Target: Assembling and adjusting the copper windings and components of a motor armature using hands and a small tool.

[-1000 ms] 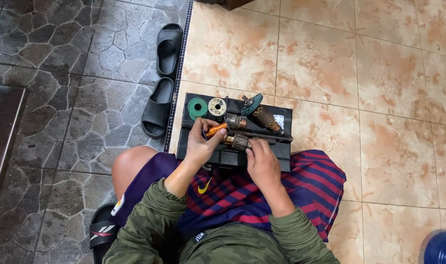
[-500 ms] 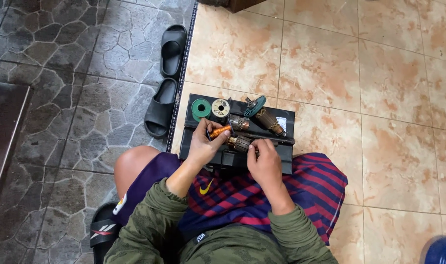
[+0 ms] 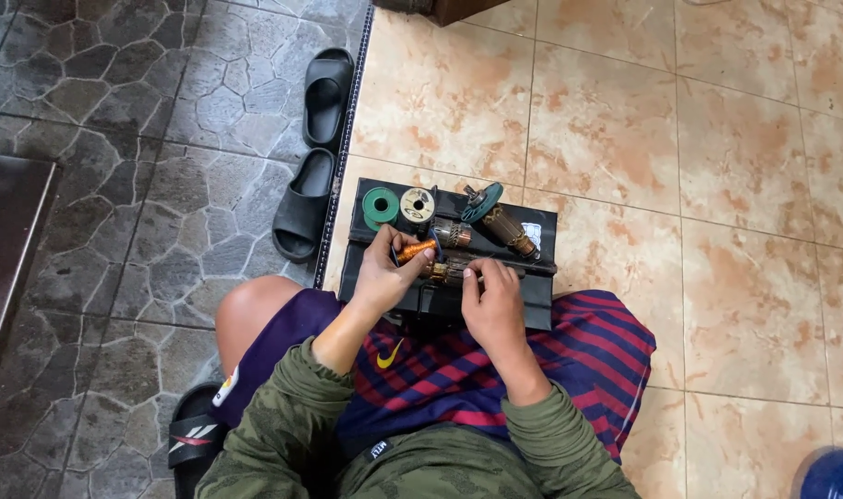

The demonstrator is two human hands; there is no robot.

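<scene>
— Setting? Tiled floor, grey stone at left, tan tiles at right; two black sandals (image 3: pixel 312 152) upper left, a black tray (image 3: pixel 542 310) at centre.

— Hands? The left hand (image 3: pixel 382 270) grips an orange tool (image 3: pixel 415 249); the right hand (image 3: pixel 492 300) pinches one copper-wound motor rotor (image 3: pixel 443 272) on the tray.

— Handling? Probably heavy, stiff; windings fragile, so hold the shaft ends. Two more rotors and two wire spools (image 3: pixel 398 205) lie beyond.
</scene>
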